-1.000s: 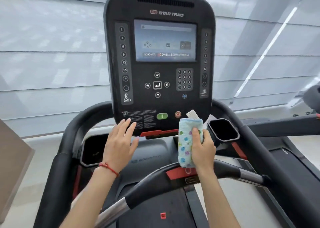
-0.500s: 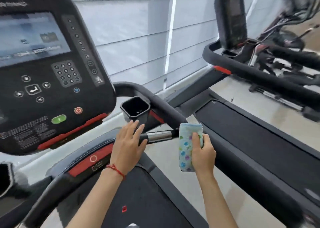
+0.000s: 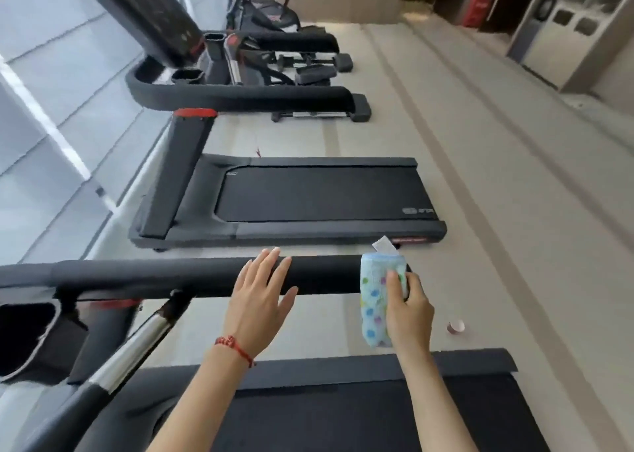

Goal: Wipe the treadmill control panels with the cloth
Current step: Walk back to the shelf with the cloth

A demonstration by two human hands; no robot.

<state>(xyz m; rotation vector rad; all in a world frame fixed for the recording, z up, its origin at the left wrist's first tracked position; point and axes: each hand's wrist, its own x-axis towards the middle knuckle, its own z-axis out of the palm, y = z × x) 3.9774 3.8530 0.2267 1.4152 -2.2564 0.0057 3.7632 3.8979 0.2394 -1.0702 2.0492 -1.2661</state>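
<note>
Behind right hand [image 3: 408, 309], cloth [image 3: 375, 300] partly hidden

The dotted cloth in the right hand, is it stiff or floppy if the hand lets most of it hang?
Probably floppy and light: the dotted cloth hangs below the right hand in a soft fold, held only by thumb and fingers. It likely will not slip easily, since the fabric bunches under the grip. Its white tag sticks up, so that part seems a little stiffer.
</note>
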